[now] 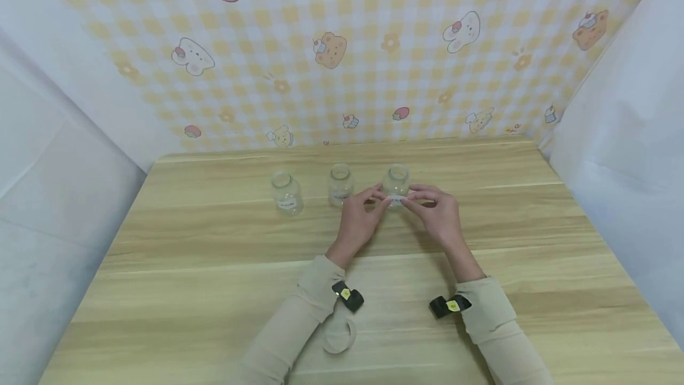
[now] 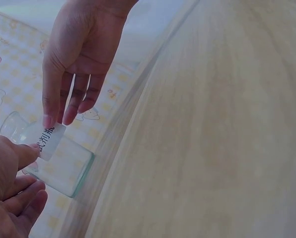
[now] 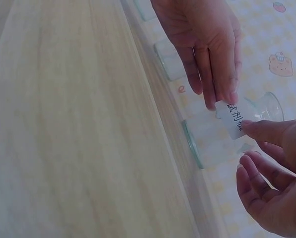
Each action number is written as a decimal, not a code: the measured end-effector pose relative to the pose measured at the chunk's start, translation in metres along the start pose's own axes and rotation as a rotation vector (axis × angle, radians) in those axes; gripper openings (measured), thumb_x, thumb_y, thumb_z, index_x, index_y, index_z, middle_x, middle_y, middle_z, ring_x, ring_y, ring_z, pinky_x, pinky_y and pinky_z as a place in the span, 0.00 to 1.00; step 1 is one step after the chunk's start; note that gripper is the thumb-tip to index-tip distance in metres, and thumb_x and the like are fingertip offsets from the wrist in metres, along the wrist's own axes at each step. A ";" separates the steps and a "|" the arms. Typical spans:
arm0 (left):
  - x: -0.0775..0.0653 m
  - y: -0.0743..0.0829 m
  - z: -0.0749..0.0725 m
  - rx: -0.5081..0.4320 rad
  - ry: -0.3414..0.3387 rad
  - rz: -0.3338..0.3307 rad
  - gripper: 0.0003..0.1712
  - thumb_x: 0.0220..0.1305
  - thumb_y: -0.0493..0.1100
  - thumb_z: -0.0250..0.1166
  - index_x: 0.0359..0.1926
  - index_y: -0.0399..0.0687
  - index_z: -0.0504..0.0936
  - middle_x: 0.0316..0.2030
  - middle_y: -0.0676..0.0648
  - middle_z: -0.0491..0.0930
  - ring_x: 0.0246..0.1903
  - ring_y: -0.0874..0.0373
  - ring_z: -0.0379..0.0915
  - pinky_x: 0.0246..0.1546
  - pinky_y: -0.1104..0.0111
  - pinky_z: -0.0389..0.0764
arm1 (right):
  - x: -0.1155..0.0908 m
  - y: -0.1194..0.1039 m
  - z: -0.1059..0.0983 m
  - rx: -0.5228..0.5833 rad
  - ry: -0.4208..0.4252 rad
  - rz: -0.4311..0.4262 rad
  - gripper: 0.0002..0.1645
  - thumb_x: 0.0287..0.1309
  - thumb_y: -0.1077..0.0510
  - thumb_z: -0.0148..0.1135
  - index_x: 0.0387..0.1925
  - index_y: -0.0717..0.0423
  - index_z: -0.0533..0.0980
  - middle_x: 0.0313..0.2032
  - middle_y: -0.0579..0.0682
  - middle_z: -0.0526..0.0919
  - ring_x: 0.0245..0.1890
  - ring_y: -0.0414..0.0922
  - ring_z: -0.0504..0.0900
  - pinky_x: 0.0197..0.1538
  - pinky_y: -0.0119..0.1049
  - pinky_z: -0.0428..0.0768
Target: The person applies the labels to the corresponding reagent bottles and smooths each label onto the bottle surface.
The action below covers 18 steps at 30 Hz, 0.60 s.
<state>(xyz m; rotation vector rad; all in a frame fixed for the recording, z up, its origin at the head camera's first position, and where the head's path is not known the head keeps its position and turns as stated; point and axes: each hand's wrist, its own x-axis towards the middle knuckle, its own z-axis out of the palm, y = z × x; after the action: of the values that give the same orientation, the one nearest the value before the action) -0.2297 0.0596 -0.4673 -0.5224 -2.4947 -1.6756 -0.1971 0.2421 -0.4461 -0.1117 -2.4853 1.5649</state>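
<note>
A white label (image 3: 236, 120) with black handwritten characters lies across the front of a clear glass jar (image 1: 398, 178), the rightmost of three. At its left end, the left hand (image 1: 361, 218) pinches it with thumb and index finger. The thumb of the right hand (image 1: 437, 217) lies on the label's other end, its index finger curled close behind. Both hands' other fingers extend beside the jar's sides. Standing to the left are a middle jar (image 1: 340, 178), partly behind the left hand, and a left jar (image 1: 283, 186); each bears a white label.
A roll of pale tape (image 1: 348, 335) lies on the wood-grain table (image 1: 214, 290) near the left sleeve. Behind the jars hangs a yellow checked cloth (image 1: 363, 76) with cartoon prints. White sheets (image 1: 630, 129) enclose both sides.
</note>
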 end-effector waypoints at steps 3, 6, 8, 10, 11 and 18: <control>0.000 0.000 0.000 -0.003 -0.003 -0.006 0.06 0.70 0.42 0.70 0.39 0.43 0.87 0.62 0.42 0.80 0.63 0.48 0.77 0.55 0.64 0.82 | 0.000 0.000 0.000 -0.002 -0.007 0.001 0.12 0.63 0.58 0.74 0.39 0.65 0.87 0.58 0.56 0.84 0.52 0.55 0.84 0.46 0.27 0.81; 0.000 0.001 0.000 -0.004 -0.005 -0.009 0.06 0.70 0.42 0.70 0.39 0.43 0.87 0.62 0.42 0.80 0.63 0.49 0.77 0.56 0.64 0.81 | 0.000 -0.001 -0.001 -0.004 -0.013 0.005 0.12 0.62 0.58 0.74 0.39 0.65 0.87 0.59 0.56 0.84 0.53 0.55 0.84 0.48 0.33 0.83; 0.000 0.001 0.000 -0.003 -0.004 -0.007 0.07 0.70 0.42 0.70 0.39 0.43 0.87 0.62 0.42 0.80 0.63 0.49 0.77 0.56 0.64 0.81 | 0.000 -0.001 -0.001 -0.009 -0.016 0.003 0.12 0.62 0.58 0.74 0.39 0.65 0.87 0.59 0.56 0.84 0.54 0.55 0.84 0.51 0.39 0.85; 0.000 0.000 0.000 -0.002 -0.003 0.000 0.07 0.69 0.42 0.70 0.39 0.43 0.86 0.62 0.41 0.80 0.63 0.48 0.77 0.56 0.63 0.81 | 0.000 -0.001 -0.001 -0.011 -0.018 0.003 0.12 0.62 0.58 0.74 0.39 0.65 0.87 0.59 0.56 0.84 0.54 0.55 0.84 0.52 0.44 0.85; 0.000 0.000 0.000 -0.002 -0.003 0.001 0.07 0.69 0.42 0.70 0.39 0.42 0.86 0.62 0.41 0.80 0.63 0.48 0.77 0.56 0.63 0.81 | 0.000 -0.001 -0.001 -0.011 -0.019 0.003 0.12 0.62 0.58 0.74 0.39 0.65 0.87 0.59 0.56 0.84 0.54 0.55 0.84 0.52 0.45 0.85; 0.000 0.001 0.000 0.000 -0.007 0.003 0.06 0.70 0.41 0.70 0.38 0.42 0.86 0.62 0.41 0.80 0.63 0.48 0.77 0.55 0.63 0.82 | 0.000 -0.001 -0.001 -0.014 -0.021 -0.007 0.12 0.62 0.58 0.74 0.39 0.65 0.87 0.58 0.56 0.84 0.53 0.55 0.85 0.52 0.44 0.85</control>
<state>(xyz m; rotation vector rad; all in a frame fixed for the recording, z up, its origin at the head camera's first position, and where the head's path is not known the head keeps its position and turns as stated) -0.2294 0.0601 -0.4664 -0.5328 -2.4972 -1.6761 -0.1969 0.2425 -0.4449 -0.0894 -2.5098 1.5544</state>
